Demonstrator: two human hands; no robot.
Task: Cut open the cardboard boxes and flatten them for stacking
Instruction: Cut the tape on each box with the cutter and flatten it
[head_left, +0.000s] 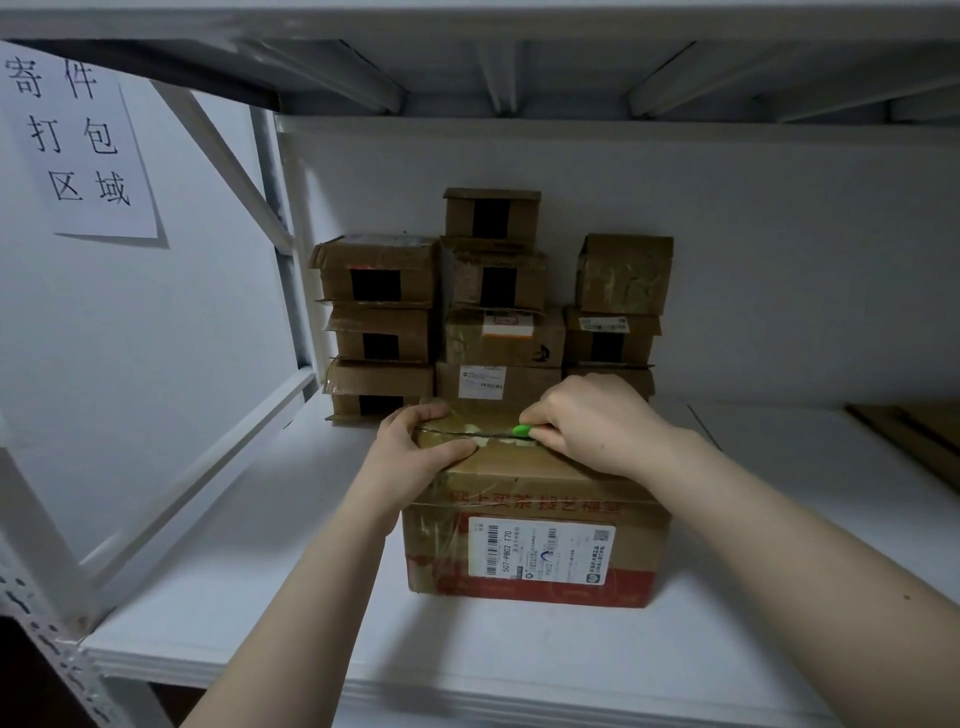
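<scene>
A brown cardboard box (535, 540) with red print and a white shipping label stands on the white shelf in front of me. Clear tape covers its top seam. My left hand (415, 447) grips the top left corner of the box, fingers curled over the far edge and thumb on the lid. My right hand (597, 423) holds a small green cutter (521, 430) with its tip on the taped centre seam. A dark slit runs along the seam from the cutter toward my left hand.
Several smaller taped cardboard boxes (493, 301) are stacked in three columns against the back wall. Flat cardboard sheets (914, 436) lie at the right edge of the shelf (249, 571). A paper sign (78, 140) hangs on the left panel. White shelf posts stand at left.
</scene>
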